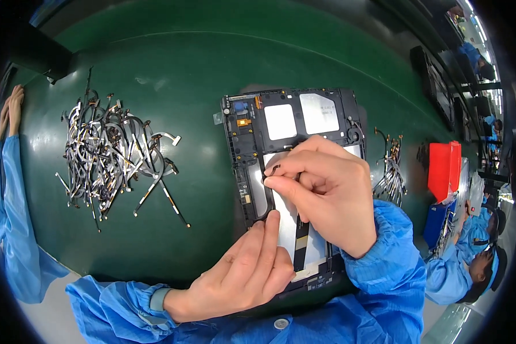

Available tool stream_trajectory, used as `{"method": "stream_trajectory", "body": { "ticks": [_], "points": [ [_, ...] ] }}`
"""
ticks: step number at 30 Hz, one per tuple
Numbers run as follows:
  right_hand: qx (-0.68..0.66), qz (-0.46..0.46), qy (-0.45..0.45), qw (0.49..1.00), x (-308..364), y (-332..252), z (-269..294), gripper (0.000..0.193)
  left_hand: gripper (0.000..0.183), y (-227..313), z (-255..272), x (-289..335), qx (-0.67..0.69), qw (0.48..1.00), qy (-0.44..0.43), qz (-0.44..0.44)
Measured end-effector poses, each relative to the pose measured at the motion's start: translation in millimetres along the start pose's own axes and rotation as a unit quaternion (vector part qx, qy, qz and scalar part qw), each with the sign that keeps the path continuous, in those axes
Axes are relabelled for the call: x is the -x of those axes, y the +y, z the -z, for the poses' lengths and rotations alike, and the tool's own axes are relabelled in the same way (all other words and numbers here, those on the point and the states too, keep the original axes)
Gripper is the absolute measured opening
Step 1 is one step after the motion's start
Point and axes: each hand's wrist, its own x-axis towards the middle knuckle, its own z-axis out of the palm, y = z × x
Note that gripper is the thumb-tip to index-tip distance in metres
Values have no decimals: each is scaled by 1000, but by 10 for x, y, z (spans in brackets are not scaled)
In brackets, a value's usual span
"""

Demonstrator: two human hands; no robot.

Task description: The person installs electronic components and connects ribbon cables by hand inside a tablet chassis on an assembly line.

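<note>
An opened tablet-like device (350, 106) lies in front of me, its black frame and silvery inner plates showing. A thin black flex cable (262, 162) runs down near its left side. Between thumb and forefinger, my right hand (329, 192) pinches that cable, with a small dark end (275, 168) poking up at the fingertips. Lower down, my left hand (241, 269) rests its stretched fingertips on the cable's lower stretch, against the device. The right hand hides part of the device's middle.
To the left lies a tangled heap of flex cables (106, 157); a smaller bundle (391, 166) is right of the device. Farther right are a red bin (443, 172) and a blue bin (438, 223). Another person's hands (12, 109) rest at the far left edge; a co-worker (458, 275) sits at right.
</note>
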Motion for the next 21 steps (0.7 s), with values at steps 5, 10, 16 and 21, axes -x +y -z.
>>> {"method": "stream_trajectory", "body": {
  "ticks": [5,10,16,21],
  "points": [
    [22,22,18,999,27,-9,-15,5,39,13,7,-4,-1,1000,-6,-3],
    [38,18,28,999,28,-50,-17,8,40,46,-2,9,-2,1000,-8,0],
    [27,-18,49,998,-5,-105,-62,15,41,29,21,-18,-7,1000,-6,1],
    [68,42,71,994,-1,-66,-100,17,41,-21,36,-13,10,1000,-16,13]
  ]
}}
